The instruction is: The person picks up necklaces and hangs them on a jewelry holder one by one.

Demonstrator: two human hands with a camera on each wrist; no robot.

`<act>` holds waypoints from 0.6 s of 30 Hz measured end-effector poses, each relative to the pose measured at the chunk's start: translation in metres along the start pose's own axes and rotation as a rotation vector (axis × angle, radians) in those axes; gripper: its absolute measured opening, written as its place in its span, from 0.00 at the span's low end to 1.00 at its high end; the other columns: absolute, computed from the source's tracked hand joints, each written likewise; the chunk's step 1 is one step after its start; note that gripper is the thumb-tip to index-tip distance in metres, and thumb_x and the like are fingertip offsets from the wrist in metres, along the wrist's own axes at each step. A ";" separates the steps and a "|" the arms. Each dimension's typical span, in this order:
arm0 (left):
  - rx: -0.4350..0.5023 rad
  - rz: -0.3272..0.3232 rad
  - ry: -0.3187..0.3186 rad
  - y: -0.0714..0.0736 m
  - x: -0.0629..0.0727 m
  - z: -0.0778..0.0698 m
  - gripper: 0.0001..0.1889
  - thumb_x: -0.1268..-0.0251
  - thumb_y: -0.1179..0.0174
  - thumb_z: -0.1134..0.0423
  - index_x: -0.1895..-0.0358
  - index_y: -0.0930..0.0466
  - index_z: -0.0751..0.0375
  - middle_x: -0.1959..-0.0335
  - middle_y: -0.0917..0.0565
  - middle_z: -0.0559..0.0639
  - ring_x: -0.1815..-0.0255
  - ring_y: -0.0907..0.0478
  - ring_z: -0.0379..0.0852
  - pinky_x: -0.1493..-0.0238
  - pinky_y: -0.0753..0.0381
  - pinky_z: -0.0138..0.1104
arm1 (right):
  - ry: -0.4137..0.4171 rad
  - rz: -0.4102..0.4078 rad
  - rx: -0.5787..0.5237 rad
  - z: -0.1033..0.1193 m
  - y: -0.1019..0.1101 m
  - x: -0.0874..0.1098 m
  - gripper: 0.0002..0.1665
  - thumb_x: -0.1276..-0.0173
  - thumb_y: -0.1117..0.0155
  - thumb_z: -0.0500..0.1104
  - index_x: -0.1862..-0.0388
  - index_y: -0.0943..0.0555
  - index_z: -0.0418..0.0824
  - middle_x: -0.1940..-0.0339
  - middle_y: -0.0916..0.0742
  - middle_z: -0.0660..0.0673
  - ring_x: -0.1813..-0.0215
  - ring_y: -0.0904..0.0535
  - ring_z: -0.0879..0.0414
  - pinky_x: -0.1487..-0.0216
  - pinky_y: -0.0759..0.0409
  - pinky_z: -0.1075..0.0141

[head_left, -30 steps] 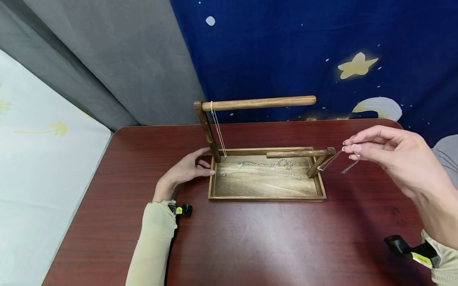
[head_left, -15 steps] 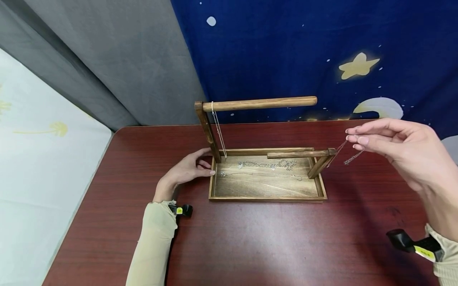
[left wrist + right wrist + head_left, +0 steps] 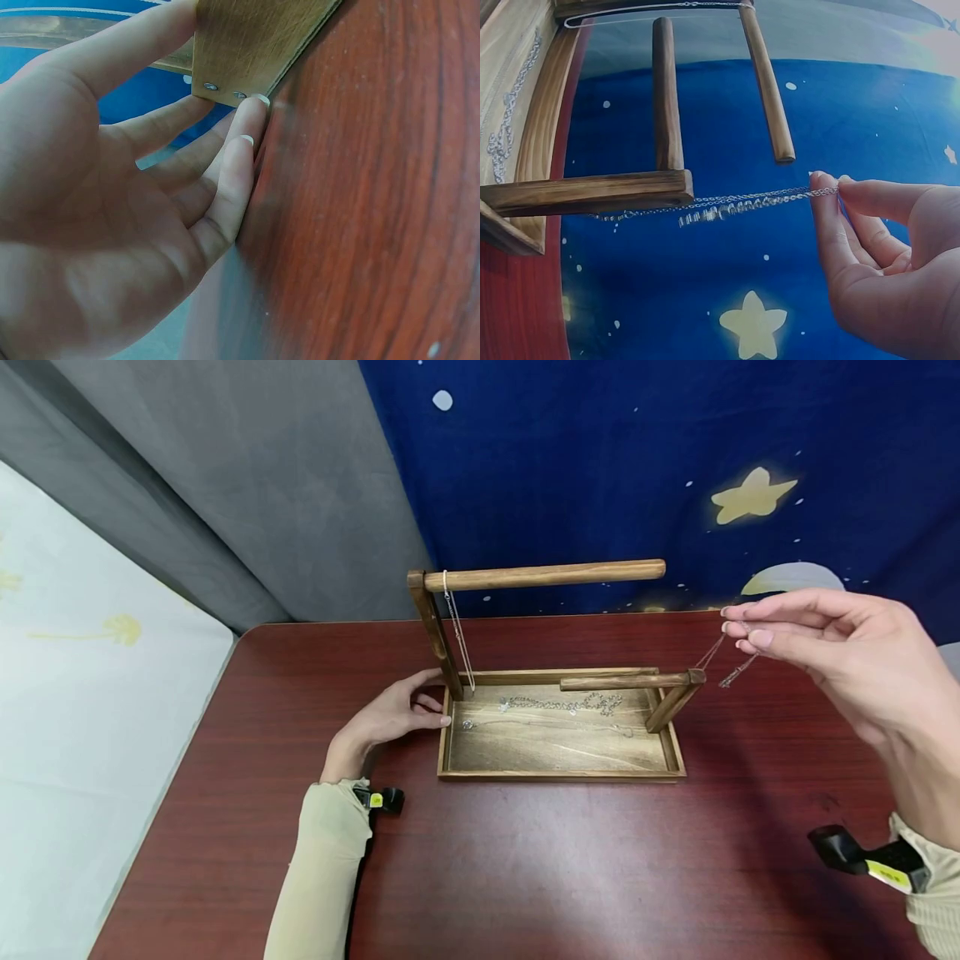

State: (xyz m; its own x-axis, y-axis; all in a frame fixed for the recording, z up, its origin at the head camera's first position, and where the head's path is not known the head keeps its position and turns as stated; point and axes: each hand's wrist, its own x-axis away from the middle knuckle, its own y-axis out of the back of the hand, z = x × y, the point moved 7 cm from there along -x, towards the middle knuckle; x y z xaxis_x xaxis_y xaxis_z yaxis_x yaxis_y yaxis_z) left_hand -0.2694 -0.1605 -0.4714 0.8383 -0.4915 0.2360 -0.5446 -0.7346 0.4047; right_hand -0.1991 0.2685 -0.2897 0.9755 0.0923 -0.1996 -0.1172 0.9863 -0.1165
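Note:
A wooden jewelry stand (image 3: pixel 558 775) with a shallow tray base stands on the table. My left hand (image 3: pixel 386 714) grips its left end, thumb at the tray's side wall and fingers near the tall post; the left wrist view shows them on the end panel (image 3: pixel 255 45). To the right of the stand, my right hand (image 3: pixel 851 668) pinches a thin silver necklace (image 3: pixel 761 201) between thumb and fingers, and its strands hang down. One necklace (image 3: pixel 461 643) hangs at the left of the high bar (image 3: pixel 543 576). A chunky chain (image 3: pixel 555 704) and a thin chain (image 3: pixel 540 724) lie in the tray.
The lower bar (image 3: pixel 615 682) juts leftward from the short right post (image 3: pixel 675 703), close to the held necklace. The dark red table (image 3: pixel 570 868) extends around the stand. Behind it hang a blue star-patterned curtain (image 3: pixel 570 460) and a grey curtain (image 3: pixel 247 485).
My right hand has risen and shifted slightly rightward, lifting the pinched necklace higher beside the short post. My left hand and the stand have stayed in place.

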 end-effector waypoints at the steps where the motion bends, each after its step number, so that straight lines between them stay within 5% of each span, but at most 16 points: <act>1: 0.001 -0.001 -0.001 0.000 0.000 0.000 0.44 0.38 0.30 0.67 0.22 0.46 0.63 0.44 0.21 0.67 0.53 0.18 0.53 0.55 0.19 0.34 | 0.002 0.001 -0.004 0.001 -0.001 -0.001 0.19 0.38 0.40 0.17 0.46 0.24 0.17 0.53 0.12 0.34 0.53 0.13 0.49 0.54 0.18 0.67; 8: 0.026 0.002 0.000 -0.002 0.000 -0.003 0.43 0.39 0.30 0.68 0.23 0.45 0.63 0.43 0.22 0.66 0.52 0.18 0.54 0.55 0.19 0.33 | 0.032 0.042 -0.065 0.005 -0.006 -0.007 0.18 0.37 0.43 0.15 0.47 0.24 0.15 0.52 0.13 0.32 0.52 0.13 0.47 0.52 0.18 0.65; 18: 0.030 -0.008 0.008 0.000 -0.001 0.000 0.42 0.39 0.31 0.69 0.23 0.44 0.63 0.42 0.22 0.65 0.51 0.19 0.53 0.55 0.20 0.32 | -0.012 0.006 0.026 0.010 -0.015 -0.018 0.19 0.38 0.35 0.21 0.47 0.22 0.18 0.54 0.12 0.34 0.56 0.13 0.50 0.55 0.18 0.68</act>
State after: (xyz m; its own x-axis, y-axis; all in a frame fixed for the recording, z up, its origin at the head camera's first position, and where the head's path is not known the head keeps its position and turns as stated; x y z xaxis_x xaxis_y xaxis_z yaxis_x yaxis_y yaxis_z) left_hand -0.2702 -0.1596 -0.4718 0.8426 -0.4822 0.2399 -0.5386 -0.7520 0.3801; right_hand -0.2128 0.2534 -0.2750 0.9769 0.0996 -0.1890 -0.1182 0.9889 -0.0900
